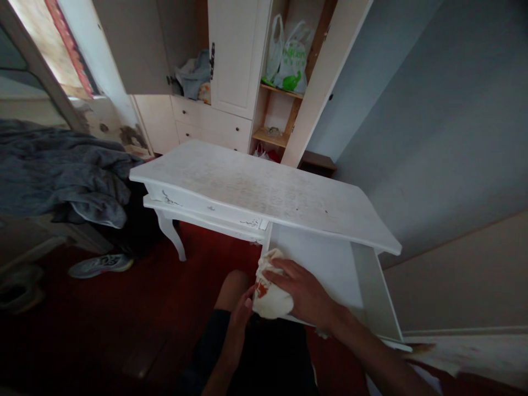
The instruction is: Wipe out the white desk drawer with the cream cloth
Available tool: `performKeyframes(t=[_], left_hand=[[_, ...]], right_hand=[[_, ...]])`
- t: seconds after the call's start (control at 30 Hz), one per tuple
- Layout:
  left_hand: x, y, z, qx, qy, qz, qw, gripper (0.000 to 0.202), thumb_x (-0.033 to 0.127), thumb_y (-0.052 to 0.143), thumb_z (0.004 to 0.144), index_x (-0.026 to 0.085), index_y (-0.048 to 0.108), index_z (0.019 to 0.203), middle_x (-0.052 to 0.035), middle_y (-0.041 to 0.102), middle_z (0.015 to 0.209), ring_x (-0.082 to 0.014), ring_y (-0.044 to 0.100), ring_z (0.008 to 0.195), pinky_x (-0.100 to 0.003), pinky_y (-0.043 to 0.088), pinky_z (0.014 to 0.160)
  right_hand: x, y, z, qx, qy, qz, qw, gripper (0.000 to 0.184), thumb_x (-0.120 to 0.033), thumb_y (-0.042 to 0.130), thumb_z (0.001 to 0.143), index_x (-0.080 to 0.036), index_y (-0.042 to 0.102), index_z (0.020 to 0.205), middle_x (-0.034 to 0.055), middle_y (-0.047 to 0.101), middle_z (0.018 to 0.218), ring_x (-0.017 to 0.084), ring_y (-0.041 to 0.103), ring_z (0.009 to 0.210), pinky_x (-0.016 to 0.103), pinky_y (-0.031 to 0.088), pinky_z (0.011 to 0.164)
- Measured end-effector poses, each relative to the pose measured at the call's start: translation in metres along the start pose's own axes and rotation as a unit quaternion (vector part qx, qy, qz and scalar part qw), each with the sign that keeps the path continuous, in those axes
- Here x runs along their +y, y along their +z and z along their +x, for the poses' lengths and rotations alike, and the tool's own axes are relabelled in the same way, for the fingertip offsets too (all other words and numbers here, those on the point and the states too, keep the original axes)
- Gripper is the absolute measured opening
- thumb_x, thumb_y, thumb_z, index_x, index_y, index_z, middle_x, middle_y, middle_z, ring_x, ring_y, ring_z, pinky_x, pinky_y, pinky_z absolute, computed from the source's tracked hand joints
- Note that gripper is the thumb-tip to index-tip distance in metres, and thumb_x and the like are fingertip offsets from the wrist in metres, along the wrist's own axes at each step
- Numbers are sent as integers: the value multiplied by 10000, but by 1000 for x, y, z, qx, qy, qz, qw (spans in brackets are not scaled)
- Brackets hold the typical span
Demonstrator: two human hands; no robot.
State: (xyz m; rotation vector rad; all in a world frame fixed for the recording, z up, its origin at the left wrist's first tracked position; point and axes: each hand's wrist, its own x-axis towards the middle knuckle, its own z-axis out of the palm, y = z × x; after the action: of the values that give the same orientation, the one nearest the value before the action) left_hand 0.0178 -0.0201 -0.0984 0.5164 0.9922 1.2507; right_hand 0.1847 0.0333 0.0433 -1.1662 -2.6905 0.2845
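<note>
My right hand [303,289] is closed over a bunched cream cloth [274,302] with an orange-brown patch. It presses the cloth against the front left corner of a pulled-out white drawer [317,258], covering that corner. Close beside the cloth, my left hand [240,316] has its thumb and fingers against the drawer's left front edge; the exact grip is partly hidden. The drawer's inside shows a pale flat bottom. It belongs to a white desk [247,176] with a scuffed, greyish-marked top and a curved leg.
Behind the desk stands a white wardrobe [237,55] with doors ajar, holding clothes [196,74] and a plastic bag [291,60]. Grey fabric [61,170] is heaped at left, above a sneaker [101,265] on the red floor [136,308]. A wall [454,137] rises at right.
</note>
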Motion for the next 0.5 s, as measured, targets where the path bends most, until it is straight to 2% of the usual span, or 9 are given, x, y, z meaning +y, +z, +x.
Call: performKeyframes(t=[0.1, 0.2, 0.27, 0.37, 0.43, 0.5], left_hand=[[-5, -8, -9, 0, 1, -3, 1000, 657, 657, 763, 685, 148, 769, 1099, -177, 742, 1197, -423, 562, 1307, -547, 428, 1114], [-6, -16, -17, 18, 7, 15, 1000, 676, 675, 740, 708, 132, 770, 1110, -190, 713, 1260, -411, 524, 1354, -559, 352, 1175], [-2, -19, -21, 33, 11, 52, 998, 662, 686, 695, 749, 134, 774, 1107, -180, 704, 1283, -384, 507, 1377, -546, 297, 1211], [10, -23, -25, 45, -1, 112, 993, 624, 665, 679, 775, 151, 776, 1114, -147, 725, 1254, -350, 538, 1357, -513, 271, 1230], [17, -24, -27, 60, -5, 133, 989, 586, 636, 711, 760, 157, 783, 1091, -137, 735, 1235, -342, 559, 1335, -487, 287, 1226], [19, -25, -26, 74, 1, 132, 988, 561, 617, 715, 769, 170, 779, 1101, -131, 729, 1252, -334, 566, 1329, -478, 312, 1216]], right_hand=[[-12, -6, -15, -52, -14, 14, 998, 525, -311, 674, 898, -230, 587, 1409, 162, 550, 1463, 309, 523, 1338, 446, 440, 1113], [-8, -16, -24, -99, -11, 40, 994, 490, -272, 642, 902, -226, 604, 1389, 147, 600, 1414, 294, 560, 1304, 433, 444, 1102], [4, -23, -31, -125, 5, 71, 990, 495, -281, 658, 877, -221, 620, 1366, 132, 639, 1371, 279, 599, 1258, 413, 459, 1082], [37, -24, -44, -142, 60, 115, 981, 465, -297, 684, 825, -235, 668, 1286, 94, 706, 1276, 260, 667, 1153, 371, 504, 1010], [65, -19, -55, -103, 138, 109, 979, 405, -281, 674, 803, -244, 704, 1205, 78, 740, 1205, 266, 696, 1090, 364, 525, 964], [95, -9, -67, 17, 247, 81, 965, 367, -282, 621, 832, -243, 700, 1188, 87, 746, 1190, 283, 698, 1089, 387, 525, 964]])
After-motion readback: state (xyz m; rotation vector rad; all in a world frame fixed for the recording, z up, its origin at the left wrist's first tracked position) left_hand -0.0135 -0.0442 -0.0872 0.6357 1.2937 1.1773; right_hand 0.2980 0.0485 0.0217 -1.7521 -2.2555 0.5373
